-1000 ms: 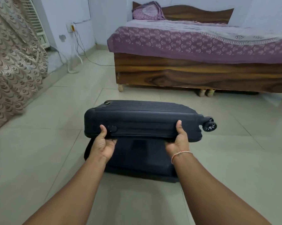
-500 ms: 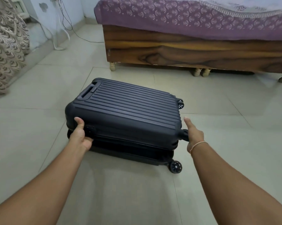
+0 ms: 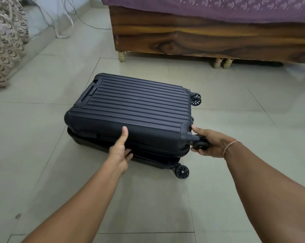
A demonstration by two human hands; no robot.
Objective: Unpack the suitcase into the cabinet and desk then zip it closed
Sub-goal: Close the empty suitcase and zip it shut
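Observation:
A dark navy ribbed hard-shell suitcase (image 3: 134, 109) lies flat on the tiled floor, its lid folded down with a narrow gap still showing along the near seam. My left hand (image 3: 121, 149) grips the near edge of the lid, thumb up on the shell and fingers tucked under at the seam. My right hand (image 3: 207, 143) holds the upper near wheel (image 3: 200, 144) at the suitcase's right corner. Two more wheels show, one at the front bottom (image 3: 182, 171) and one at the far right (image 3: 196, 99). The inside is hidden.
A wooden bed (image 3: 209, 37) with a purple patterned cover stands just behind the suitcase. A patterned curtain (image 3: 6, 41) hangs at the left. White cables (image 3: 64, 23) trail along the floor by the wall.
The lid came down from upright to nearly flat. My left hand slid right along the near edge; my right hand moved from the lid edge to the corner wheel.

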